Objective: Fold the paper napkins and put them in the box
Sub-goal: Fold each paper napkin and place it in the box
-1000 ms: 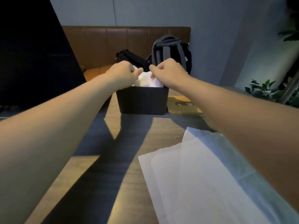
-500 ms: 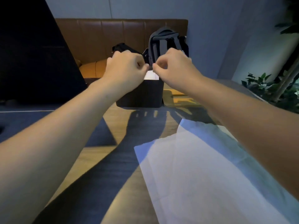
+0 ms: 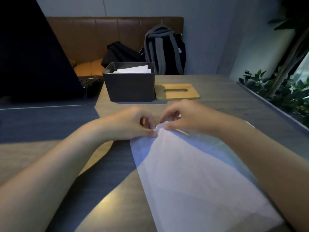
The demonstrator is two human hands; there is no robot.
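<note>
**White napkin pinched at its far corner, both my hands on it**

Thin white paper lies flat under my wrists: the unfolded napkin (image 3: pixel 197 173) spreads from my fingertips back toward me, mostly beneath and beside my right forearm. My left hand (image 3: pixel 132 124) pinches the far corner of the sheet between thumb and curled fingers, and my right hand (image 3: pixel 185 119) pinches the same corner from the other side, its fingers (image 3: pixel 168 114) curled over the edge. The two hands sit almost touching, the paper crumpled a little where they meet.

Beyond my knuckles, well apart from them, stands the dark box (image 3: pixel 130 86) on the wooden table (image 3: pixel 225 97). Folded napkins (image 3: pixel 133 70) show white inside it, below its rim. Just to the right of the box, past my right hand, a wooden lid (image 3: pixel 178 93) with a long slot lies flat on the table.

Further off behind the box, a grey backpack (image 3: pixel 162 51) and a black bag (image 3: pixel 120 54) rest on a brown bench (image 3: pixel 93 36). Green plants (image 3: pixel 280 91) stand off beyond my right arm, and a large dark panel (image 3: pixel 30 56) rises beyond my left arm
</note>
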